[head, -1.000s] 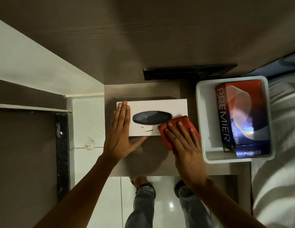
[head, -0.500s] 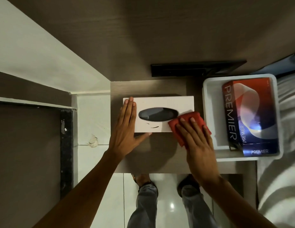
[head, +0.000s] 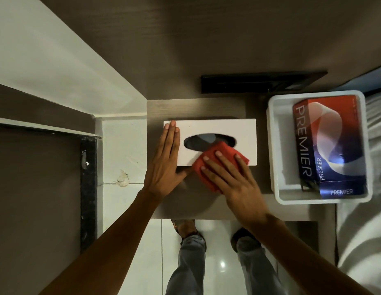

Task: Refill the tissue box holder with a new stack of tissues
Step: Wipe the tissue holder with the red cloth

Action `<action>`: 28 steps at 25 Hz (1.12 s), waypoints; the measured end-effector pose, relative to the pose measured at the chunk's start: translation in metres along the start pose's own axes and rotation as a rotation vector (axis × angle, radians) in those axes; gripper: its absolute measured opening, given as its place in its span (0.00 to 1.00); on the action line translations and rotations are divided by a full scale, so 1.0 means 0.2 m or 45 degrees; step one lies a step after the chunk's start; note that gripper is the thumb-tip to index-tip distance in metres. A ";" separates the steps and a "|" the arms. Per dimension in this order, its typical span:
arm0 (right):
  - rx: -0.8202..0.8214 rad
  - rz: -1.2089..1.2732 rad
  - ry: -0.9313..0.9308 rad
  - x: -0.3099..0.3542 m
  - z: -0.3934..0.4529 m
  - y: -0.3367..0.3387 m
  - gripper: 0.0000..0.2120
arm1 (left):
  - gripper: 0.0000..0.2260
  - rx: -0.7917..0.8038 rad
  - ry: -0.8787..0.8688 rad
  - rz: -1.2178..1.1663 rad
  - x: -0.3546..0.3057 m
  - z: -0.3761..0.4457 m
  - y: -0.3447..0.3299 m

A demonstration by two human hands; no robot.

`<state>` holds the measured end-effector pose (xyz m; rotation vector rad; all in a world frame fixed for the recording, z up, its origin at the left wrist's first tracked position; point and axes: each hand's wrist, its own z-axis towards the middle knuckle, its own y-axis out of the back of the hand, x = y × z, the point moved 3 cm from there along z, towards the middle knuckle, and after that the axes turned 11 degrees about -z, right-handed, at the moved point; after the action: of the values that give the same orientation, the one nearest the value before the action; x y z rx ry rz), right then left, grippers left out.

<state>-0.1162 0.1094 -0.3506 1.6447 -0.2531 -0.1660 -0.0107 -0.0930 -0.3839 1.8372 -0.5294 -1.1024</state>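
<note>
Tissue box holder (head: pixel 238 133) under flat left hand (head: pixel 164 167); right hand (head: pixel 234 179) outspread on red cloth (head: pixel 217 158).

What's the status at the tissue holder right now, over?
Left hand flat, steadying white holder. Right hand pressing red cloth over slot. New Premier pack waiting in tray.

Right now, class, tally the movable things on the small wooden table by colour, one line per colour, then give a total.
White: 2, the tissue box holder and the plastic tub
Red: 1, the cloth under the right hand
Red and dark blue: 1, the Premier tissue pack lying in the tub
Total: 4
</note>
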 end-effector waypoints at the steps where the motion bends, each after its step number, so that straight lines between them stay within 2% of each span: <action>1: 0.010 0.000 -0.030 -0.04 -0.03 0.00 0.41 | 0.52 0.009 0.007 0.004 0.00 0.00 0.00; 5: -0.013 0.081 -0.180 0.00 0.06 0.00 0.44 | 0.52 0.014 0.026 -0.017 -0.01 0.00 0.01; 9: -0.073 0.105 -0.029 0.03 0.13 0.00 0.42 | 0.52 0.017 0.020 -0.064 0.00 -0.01 0.01; 13: 0.076 0.184 0.087 -0.06 -0.01 0.08 0.35 | 0.52 0.014 0.043 -0.043 -0.02 0.00 0.00; 16: 0.109 0.541 -0.152 -0.18 -0.15 0.17 0.30 | 0.54 -0.017 0.030 0.003 -0.01 -0.01 -0.01; 19: -0.027 0.774 -0.541 -0.39 -0.28 0.26 0.27 | 0.55 -0.035 0.034 0.041 -0.01 -0.01 -0.02; 21: -0.124 0.642 -0.747 -0.54 -0.31 0.28 0.29 | 0.55 -0.042 0.039 0.042 -0.01 -0.01 -0.02; 23: -0.106 0.484 -0.837 -0.63 -0.28 0.26 0.34 | 0.54 -0.042 0.048 0.028 -0.01 -0.01 -0.02; 26: 0.054 0.300 -0.728 -0.63 -0.21 0.15 0.36 | 0.54 -0.035 0.064 0.015 -0.03 -0.01 -0.02; 28: 0.220 0.272 -0.696 -0.63 -0.20 0.05 0.43 | 0.55 -0.021 0.076 0.021 -0.04 -0.01 -0.02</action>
<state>-0.2274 0.1808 -0.3422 1.7041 -0.8748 -0.4410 -0.0132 -0.0852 -0.3832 1.8426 -0.4983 -1.0350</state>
